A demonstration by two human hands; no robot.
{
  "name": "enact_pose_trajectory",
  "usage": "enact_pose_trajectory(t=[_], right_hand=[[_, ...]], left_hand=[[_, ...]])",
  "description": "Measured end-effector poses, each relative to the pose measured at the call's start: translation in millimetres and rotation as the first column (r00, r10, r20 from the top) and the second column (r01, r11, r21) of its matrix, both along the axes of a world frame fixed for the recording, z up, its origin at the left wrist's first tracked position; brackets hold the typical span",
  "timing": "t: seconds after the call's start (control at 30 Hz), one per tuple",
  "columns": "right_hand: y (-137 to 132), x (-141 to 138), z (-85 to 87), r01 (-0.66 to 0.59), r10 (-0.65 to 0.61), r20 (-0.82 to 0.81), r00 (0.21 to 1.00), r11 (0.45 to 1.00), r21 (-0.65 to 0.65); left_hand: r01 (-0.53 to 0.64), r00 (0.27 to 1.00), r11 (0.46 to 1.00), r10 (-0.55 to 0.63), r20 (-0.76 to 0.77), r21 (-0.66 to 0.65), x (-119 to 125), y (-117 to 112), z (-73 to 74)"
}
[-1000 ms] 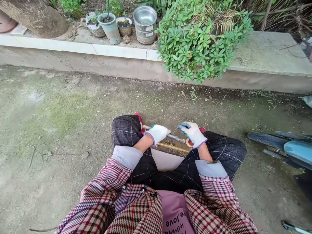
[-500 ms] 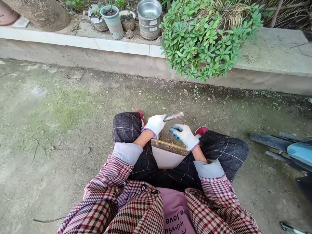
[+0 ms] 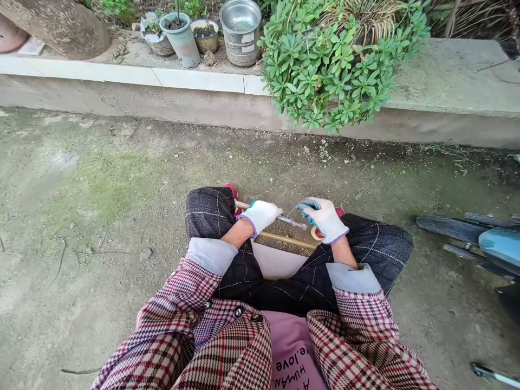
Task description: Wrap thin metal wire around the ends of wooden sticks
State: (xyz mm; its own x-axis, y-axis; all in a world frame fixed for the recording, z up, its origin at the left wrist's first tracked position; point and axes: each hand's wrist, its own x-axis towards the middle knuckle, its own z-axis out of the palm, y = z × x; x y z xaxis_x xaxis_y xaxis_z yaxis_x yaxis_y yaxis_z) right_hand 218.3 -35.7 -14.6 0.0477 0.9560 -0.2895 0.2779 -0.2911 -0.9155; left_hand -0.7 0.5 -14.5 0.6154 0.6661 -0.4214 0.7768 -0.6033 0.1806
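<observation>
My left hand (image 3: pixel 262 215), in a white glove, is closed around a thin stick (image 3: pixel 291 221) that pokes out on both sides of the fist. Silvery wrapping covers the stick's right part. My right hand (image 3: pixel 324 216), in a white glove with blue-grey fingertips, is pinched on a fine strand like wire or thread, which runs slanting up from the wrapped part. Just below my hands lies a yellowish rod (image 3: pixel 286 240) across the gap between my legs. Beside my right wrist shows part of a pale ring-shaped thing (image 3: pixel 316 233), its kind unclear.
A white flat surface (image 3: pixel 278 262) lies between my thighs. Ahead runs a low ledge (image 3: pixel 199 79) with potted plants, a metal pot (image 3: pixel 240 38) and a leafy bush (image 3: pixel 325 70). A blue wheeled thing (image 3: pixel 498 244) stands at the right.
My left hand has tilted the stick so its wrapped end points down to the right. My right hand has moved up and right, and a strand shows between it and the stick.
</observation>
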Motion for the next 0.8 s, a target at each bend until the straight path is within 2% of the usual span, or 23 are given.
enact_pose_trajectory(t=[0.07,0.13,0.2,0.27,0.33,0.43,0.47,0.5,0.53,0.63,0.8], right_hand=[[6.1,4.6,-6.0,0.043,-0.043,0.001,0.999,0.999,-0.012],[10.5,4.8,-12.5,0.066,-0.066,-0.008,0.998,0.998,-0.023],[12.3,0.4,-18.5,0.062,-0.063,-0.021,0.998,0.997,-0.044],[11.2,-8.0,-22.9,0.036,-0.039,-0.034,0.999,0.996,-0.077],[8.3,-18.7,-24.7,-0.011,0.005,-0.051,0.999,0.994,-0.109],[2.7,-33.4,-21.9,-0.098,0.090,-0.071,0.993,0.986,-0.132],[0.9,-37.0,-19.8,-0.125,0.116,-0.072,0.991,0.983,-0.133],[-1.0,-39.8,-17.4,-0.149,0.140,-0.071,0.988,0.980,-0.132],[-3.0,-41.7,-14.9,-0.169,0.162,-0.069,0.984,0.977,-0.129],[-9.7,-43.2,-7.5,-0.218,0.213,-0.057,0.975,0.970,-0.109],[-14.9,-34.1,1.5,-0.240,0.240,-0.007,0.971,0.968,-0.066]], left_hand=[[0.039,0.998,0.999,-0.039,0.039,0.013,2.0,1.9,0.7],[0.018,0.996,1.000,-0.018,0.088,0.002,4.2,5.4,2.2],[-0.065,0.985,0.997,0.071,0.158,-0.041,5.7,9.5,4.0],[-0.188,0.939,0.977,0.209,0.272,-0.100,6.2,13.1,5.0],[-0.346,0.817,0.912,0.408,0.408,-0.219,6.0,15.4,4.7],[-0.497,0.533,0.726,0.688,0.493,-0.476,5.7,17.8,2.0],[-0.523,0.486,0.680,0.733,0.476,-0.514,5.4,18.9,1.0],[-0.550,0.501,0.671,0.742,0.446,-0.498,4.9,20.4,0.1],[-0.570,0.563,0.694,0.720,0.407,-0.440,4.1,22.1,-0.6],[-0.548,0.774,0.813,0.583,0.249,-0.198,0.5,26.0,-1.5],[-0.429,0.896,0.903,0.429,0.114,-0.034,-2.1,15.4,-1.9]])
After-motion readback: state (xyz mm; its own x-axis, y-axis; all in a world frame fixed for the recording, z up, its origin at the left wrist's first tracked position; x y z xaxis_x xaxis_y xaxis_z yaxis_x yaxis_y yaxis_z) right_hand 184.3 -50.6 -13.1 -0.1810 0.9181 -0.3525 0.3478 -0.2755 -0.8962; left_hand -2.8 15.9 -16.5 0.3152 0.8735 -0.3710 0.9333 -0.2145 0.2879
